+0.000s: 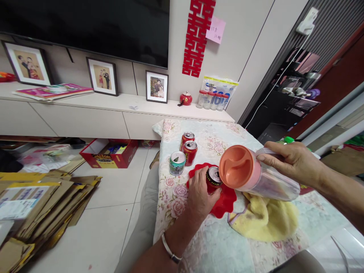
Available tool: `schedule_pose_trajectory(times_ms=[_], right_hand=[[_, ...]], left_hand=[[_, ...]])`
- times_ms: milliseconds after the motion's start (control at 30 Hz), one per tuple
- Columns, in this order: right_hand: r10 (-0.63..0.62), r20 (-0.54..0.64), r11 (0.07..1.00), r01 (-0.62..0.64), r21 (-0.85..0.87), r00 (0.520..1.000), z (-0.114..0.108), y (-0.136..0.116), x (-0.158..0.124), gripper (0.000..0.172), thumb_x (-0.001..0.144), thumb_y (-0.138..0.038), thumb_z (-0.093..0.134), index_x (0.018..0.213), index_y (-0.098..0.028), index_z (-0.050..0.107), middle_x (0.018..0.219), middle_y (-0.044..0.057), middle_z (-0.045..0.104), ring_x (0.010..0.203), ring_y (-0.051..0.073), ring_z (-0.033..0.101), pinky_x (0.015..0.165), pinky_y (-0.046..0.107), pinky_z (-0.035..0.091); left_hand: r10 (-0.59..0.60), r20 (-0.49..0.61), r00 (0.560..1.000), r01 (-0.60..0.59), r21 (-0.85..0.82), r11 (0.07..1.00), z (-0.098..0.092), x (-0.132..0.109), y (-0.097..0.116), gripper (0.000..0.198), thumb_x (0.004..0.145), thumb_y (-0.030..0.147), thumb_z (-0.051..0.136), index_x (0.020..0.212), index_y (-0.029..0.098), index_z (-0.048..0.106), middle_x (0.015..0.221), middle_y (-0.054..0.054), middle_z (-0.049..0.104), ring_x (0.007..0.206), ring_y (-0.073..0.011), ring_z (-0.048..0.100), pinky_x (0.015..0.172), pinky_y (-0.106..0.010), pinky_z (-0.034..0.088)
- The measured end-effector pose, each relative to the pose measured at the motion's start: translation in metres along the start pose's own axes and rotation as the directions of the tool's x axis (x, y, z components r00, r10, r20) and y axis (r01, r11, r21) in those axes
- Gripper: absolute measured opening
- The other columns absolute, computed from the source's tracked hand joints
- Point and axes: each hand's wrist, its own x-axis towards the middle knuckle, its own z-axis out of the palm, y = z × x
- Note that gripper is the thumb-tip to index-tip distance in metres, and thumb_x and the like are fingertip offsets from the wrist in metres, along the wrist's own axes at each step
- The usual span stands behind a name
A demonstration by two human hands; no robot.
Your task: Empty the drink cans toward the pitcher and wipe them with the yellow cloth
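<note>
Wrapped around a red can [214, 177] on the red mat [227, 201], the left hand [200, 195] grips it. Right hand [292, 161] clasps a tilted pitcher [256, 176] just beside. Three cans [184, 151] stand near; a yellow towel [267, 218] lies beneath the pitcher.

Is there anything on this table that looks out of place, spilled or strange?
No spill shows. The clear bottle with the orange cap lies almost sideways in the right hand, above the yellow towel, which lies crumpled. The left hand grips a red can on the red mat.
</note>
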Motion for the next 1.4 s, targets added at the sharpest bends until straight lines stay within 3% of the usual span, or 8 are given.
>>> schedule_pose_trajectory(times_ms=[1400], right_hand=[[0.003, -0.006, 1.0, -0.003, -0.021, 1.0, 0.0, -0.0006, -0.0009, 0.06, 0.11, -0.071, 0.048, 0.073, -0.024, 0.047, 0.053, -0.008, 0.037, 0.045, 0.011, 0.035, 0.048, 0.026, 0.028]], left_hand=[[0.027, -0.008, 1.0, -0.027, 0.0, 1.0, 0.0014, 0.0, -0.0027, 0.079, 0.074, 0.012, 0.083, 0.146, 0.022, 0.051, 0.14, -0.016, 0.074, 0.131, -0.0394, 0.072, 0.106, -0.061, 0.061]])
